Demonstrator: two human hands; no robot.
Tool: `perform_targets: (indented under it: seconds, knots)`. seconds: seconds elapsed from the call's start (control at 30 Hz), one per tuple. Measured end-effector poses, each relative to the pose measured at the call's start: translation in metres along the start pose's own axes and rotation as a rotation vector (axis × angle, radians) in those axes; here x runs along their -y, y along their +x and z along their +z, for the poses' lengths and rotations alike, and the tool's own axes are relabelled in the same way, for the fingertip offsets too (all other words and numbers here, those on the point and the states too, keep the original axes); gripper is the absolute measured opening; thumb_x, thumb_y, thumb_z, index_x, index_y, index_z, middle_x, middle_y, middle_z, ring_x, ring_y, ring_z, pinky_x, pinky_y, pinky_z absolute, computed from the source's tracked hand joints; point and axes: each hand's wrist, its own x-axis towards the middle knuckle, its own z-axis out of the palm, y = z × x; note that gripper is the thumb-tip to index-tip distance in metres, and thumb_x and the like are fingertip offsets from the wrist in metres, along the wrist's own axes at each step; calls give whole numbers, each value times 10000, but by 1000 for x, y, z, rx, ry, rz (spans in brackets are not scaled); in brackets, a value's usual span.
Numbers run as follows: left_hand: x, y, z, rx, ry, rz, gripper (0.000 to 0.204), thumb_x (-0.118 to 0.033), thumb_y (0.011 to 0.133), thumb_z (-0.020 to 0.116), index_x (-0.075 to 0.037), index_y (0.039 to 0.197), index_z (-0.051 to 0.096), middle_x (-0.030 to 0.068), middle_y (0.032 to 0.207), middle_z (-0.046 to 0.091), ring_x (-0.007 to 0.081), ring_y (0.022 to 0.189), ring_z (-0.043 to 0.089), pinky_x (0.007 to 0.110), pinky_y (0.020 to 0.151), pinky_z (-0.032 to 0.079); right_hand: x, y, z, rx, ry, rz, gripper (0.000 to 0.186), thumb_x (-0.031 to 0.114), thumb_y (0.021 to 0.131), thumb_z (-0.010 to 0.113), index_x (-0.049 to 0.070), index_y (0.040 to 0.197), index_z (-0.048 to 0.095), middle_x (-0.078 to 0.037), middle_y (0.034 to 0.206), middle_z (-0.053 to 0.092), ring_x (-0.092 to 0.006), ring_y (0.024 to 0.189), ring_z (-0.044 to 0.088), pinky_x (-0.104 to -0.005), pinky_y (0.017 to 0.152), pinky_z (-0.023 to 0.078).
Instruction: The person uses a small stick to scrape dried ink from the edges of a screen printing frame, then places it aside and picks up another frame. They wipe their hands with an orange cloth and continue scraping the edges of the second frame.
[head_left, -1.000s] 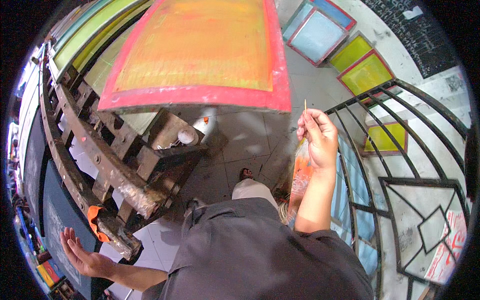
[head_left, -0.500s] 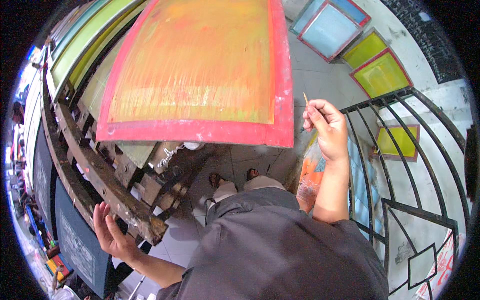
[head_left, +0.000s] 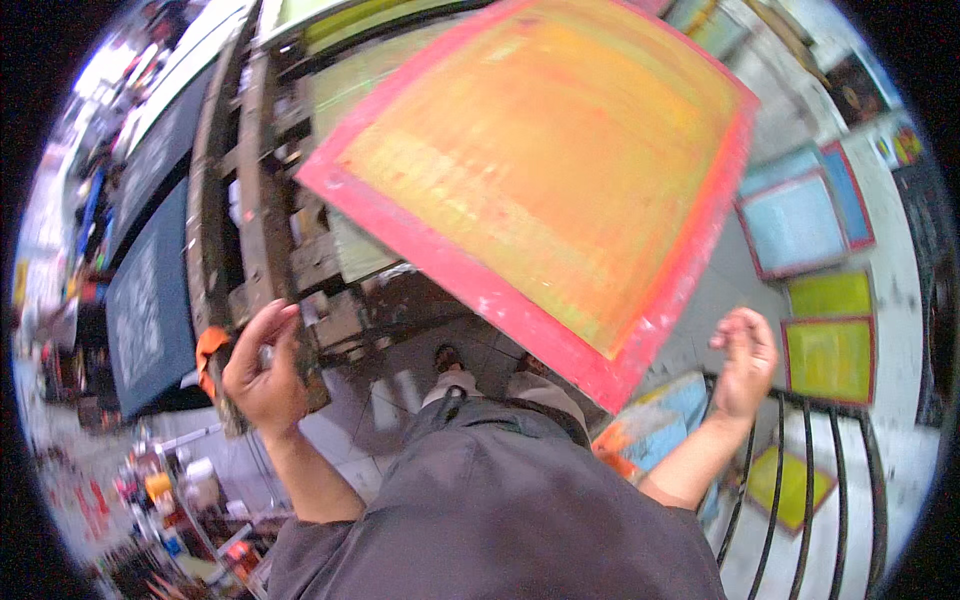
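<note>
A large screen with a pink border and orange-yellow mesh (head_left: 545,175) fills the upper middle, tilted in view, above my feet. My left hand (head_left: 268,365) is beside the paint-stained wooden rack (head_left: 258,190) and an orange scrap (head_left: 208,355), below the screen's left corner, its fingers loosely curled and apart with nothing seen between them. My right hand (head_left: 740,365) is raised right of the screen's lower corner, fingertips pinched; what they hold is blurred and I cannot make it out.
Dark printed boards (head_left: 140,310) lean left of the rack, above cluttered bottles and tools (head_left: 175,500). Light blue screens (head_left: 790,225) and yellow screens (head_left: 830,360) stand at right. A black metal railing (head_left: 840,500) and a painted board (head_left: 650,415) are lower right.
My view has swung round, so the screen and rack appear rotated. My left hand has risen relative to my body. The thin stick in my right hand is no longer discernible.
</note>
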Motion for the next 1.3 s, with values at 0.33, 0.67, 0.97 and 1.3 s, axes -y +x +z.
perform_targets:
  seconds: [0.33,0.67,0.97,1.3]
  knots:
    - [-19,54,-9,201,90,250,99,-30,761,721,11,847,695,80,784,688,115,714,633,237,666,484,47,82,-13,116,148,-198,138,93,935,531,-1,1020,586,-42,866,562,-95,727,483,-231,643,401]
    - [88,158,63,527,410,487,893,-571,614,759,-59,1288,473,200,1333,436,367,1266,375,456,1027,333,91,59,243,633,-204,-256,109,68,871,600,-16,916,652,-38,767,612,-94,665,576,-244,576,469]
    - [98,163,76,634,600,450,1019,-695,524,725,-159,1342,439,136,1399,389,335,1319,307,532,1041,244,24,67,373,679,-512,-653,81,114,787,655,43,806,689,-100,688,611,-205,582,590,-314,522,444]
    - [103,170,77,619,462,463,985,-654,474,772,-157,1281,501,132,1335,437,323,1262,372,461,1019,285,18,65,381,686,-616,-730,58,151,754,669,104,761,702,-65,646,582,-241,562,584,-342,495,434]
